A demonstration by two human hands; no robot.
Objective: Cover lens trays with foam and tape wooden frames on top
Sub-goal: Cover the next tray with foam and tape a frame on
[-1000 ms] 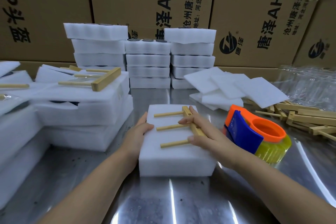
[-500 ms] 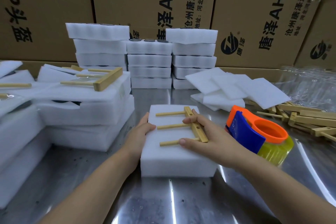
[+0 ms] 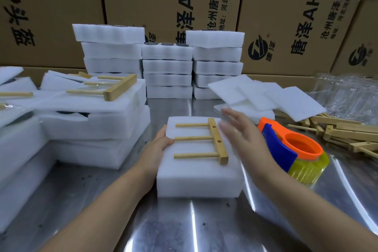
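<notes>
Broadly, cardboard boxes (image 3: 276, 6) with printed lettering wall off the scene from 10 to 2 o'clock, and a shiny metal table (image 3: 184, 231) fills everything below them. Three stacks of white foam trays (image 3: 167, 67) stand at 12 o'clock against the boxes. A lower pile of foam blocks (image 3: 92, 125) sits at 9 o'clock with a taped frame (image 3: 119, 88) lying on top. Loose foam sheets (image 3: 286, 98) fan out at 2 o'clock, and spare wooden frames (image 3: 347, 135) lie heaped at 3 o'clock.

At the centre rests the foam-covered tray (image 3: 196, 180), flat on the table. Just beside it at 3 o'clock stands an orange and blue tape dispenser (image 3: 302, 149) with a yellowish roll. The left hand (image 3: 155, 151) holds the tray's 9 o'clock edge, thumb curled onto the top surface. The right hand (image 3: 245, 139), blurred, has its fingers spread and straight over the tray's right side, holding nothing. The wooden frame (image 3: 217, 141) lies on the tray's top, its three dowels pointing toward 9 o'clock.
</notes>
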